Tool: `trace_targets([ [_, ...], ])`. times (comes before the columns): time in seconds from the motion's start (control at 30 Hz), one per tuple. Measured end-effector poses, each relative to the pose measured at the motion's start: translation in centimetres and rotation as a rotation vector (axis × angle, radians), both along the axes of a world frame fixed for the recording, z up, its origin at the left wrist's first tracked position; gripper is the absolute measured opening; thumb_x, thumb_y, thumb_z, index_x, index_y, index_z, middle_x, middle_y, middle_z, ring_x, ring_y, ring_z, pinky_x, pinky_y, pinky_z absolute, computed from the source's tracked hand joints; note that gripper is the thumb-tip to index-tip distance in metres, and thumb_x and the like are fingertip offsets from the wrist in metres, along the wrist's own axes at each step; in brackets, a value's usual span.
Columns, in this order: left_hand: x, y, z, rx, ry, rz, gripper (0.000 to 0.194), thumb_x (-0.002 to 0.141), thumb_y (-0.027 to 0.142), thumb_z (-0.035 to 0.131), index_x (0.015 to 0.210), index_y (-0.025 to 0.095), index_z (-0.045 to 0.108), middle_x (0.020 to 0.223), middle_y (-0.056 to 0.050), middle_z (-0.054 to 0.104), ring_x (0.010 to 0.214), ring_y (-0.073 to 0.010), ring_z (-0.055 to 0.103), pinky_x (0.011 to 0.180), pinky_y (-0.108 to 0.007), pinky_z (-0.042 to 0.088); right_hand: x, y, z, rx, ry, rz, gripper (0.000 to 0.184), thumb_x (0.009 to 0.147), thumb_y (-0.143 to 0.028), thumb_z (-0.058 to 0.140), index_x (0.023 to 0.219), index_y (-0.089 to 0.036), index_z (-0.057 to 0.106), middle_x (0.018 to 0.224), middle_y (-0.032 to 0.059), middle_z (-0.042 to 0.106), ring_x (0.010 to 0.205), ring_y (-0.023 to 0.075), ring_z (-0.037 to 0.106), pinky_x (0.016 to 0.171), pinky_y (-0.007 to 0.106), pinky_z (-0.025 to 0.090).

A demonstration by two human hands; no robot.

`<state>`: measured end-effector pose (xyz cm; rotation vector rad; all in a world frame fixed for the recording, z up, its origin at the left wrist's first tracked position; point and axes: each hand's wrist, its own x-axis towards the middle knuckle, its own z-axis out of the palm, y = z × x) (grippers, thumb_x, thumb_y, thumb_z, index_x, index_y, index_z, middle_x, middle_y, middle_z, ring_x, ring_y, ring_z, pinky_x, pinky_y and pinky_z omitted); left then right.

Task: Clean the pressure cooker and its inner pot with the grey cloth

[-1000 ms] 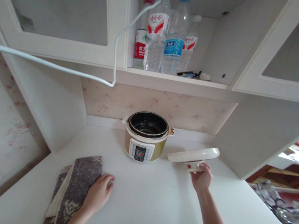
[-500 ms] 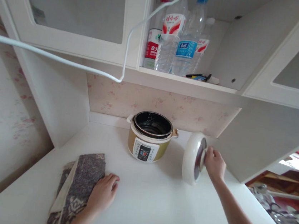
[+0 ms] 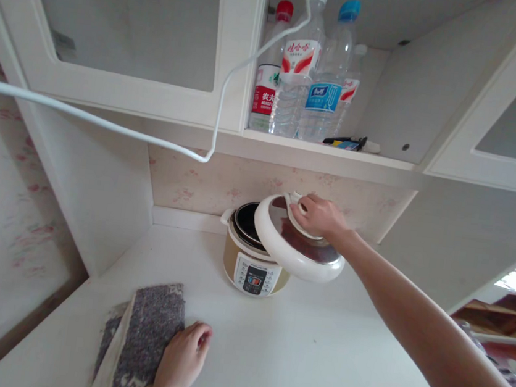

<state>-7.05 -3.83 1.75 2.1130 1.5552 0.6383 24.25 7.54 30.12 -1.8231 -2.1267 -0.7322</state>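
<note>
My right hand point(image 3: 318, 216) grips the handle of a white pressure cooker lid point(image 3: 310, 268) with a dark brown top. The lid is tilted above the right side of the electric pressure cooker point(image 3: 255, 274), a gold and white pot with a front control panel. Part of its black inner pot point(image 3: 248, 223) shows on the left; the lid hides the rest. My left hand point(image 3: 185, 359) rests on the white counter with curled fingers and nothing visible in them. Right beside it lies a folded grey patterned cloth point(image 3: 148, 336).
Several plastic bottles point(image 3: 322, 95) stand on the open cabinet shelf above, near small dark items point(image 3: 345, 142). A bent white rod or cable point(image 3: 148, 134) crosses the upper left. Cabinet side panels point(image 3: 99, 157) bound the white counter point(image 3: 295, 359).
My right hand has brought the lid left and up from beside the cooker, turning it from on edge to a tilt over the pot. My left hand's fingers have curled in more.
</note>
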Motion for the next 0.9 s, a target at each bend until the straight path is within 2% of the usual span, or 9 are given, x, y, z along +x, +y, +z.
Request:
trace_targets([
  [0.17,-0.2,0.5,-0.3,-0.085,-0.073,0.035,0.024,0.09,0.03,0.039,0.094,0.024,0.062,0.091,-0.003,0.068,0.083,-0.0154,0.063,0.077,-0.025,0.042,-4.9,4.6,0.0,-0.123,-0.11,0.066,0.053,0.094,-0.051,0.024,0.108,-0.017,0.062,0.11,0.0128,0.064,0.097,0.0264,0.06,0.083,0.033,0.041],
  [0.33,-0.3,1.3,-0.7,-0.19,-0.187,0.091,0.024,0.089,0.034,0.041,0.096,0.025,0.062,0.094,-0.001,0.069,0.085,-0.0144,0.064,0.076,-0.022,0.043,-6.8,7.7,-1.1,-0.191,-0.155,0.118,0.05,0.094,-0.048,0.027,0.109,-0.017,0.063,0.11,0.013,0.064,0.099,0.0278,0.06,0.082,0.036,0.043],
  [0.5,-0.2,1.6,-0.6,-0.227,-0.214,0.119,0.025,0.088,0.037,0.041,0.096,0.026,0.063,0.094,0.0,0.069,0.084,-0.0145,0.064,0.075,-0.022,0.043,-7.3,8.7,-2.0,-0.209,-0.146,0.133,0.048,0.094,-0.044,0.027,0.112,-0.016,0.062,0.112,0.0134,0.064,0.1,0.028,0.06,0.084,0.038,0.043],
  [0.9,-0.7,1.1,-0.1,-0.223,-0.331,0.042,0.03,0.088,0.041,0.04,0.093,0.023,0.063,0.092,-0.004,0.069,0.085,-0.0169,0.063,0.078,-0.024,0.045,-7.7,9.9,-2.3,-0.268,-0.018,-0.049,0.044,0.091,-0.036,0.032,0.113,-0.013,0.063,0.115,0.0186,0.062,0.104,0.0307,0.059,0.087,0.041,0.044],
])
